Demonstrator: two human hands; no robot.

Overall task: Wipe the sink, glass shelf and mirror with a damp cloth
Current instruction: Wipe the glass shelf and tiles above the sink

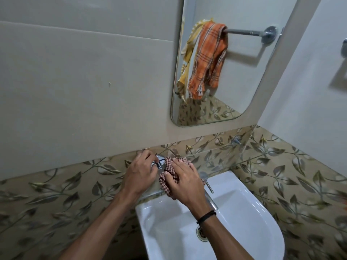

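A white sink (249, 218) hangs on the leaf-patterned tile wall at the lower middle. Above its back edge my right hand (185, 180) grips a bunched red-and-white checked cloth (170, 168) and presses it against the wall fittings. My left hand (139, 173) holds a chrome tap fitting (159, 163) just left of the cloth. A chrome tap spout (211, 198) runs out over the basin, partly hidden by my right wrist. The mirror (244, 76) hangs on the wall above and to the right. A glass shelf edge (210, 136) seems to run under the mirror, hard to make out.
The mirror reflects an orange checked towel (208, 59) and a yellow cloth on a chrome rail. A small chrome bracket (236, 140) sticks out of the tiles below the mirror. The side wall meets the back wall at the right. The drain (201, 234) sits in the basin.
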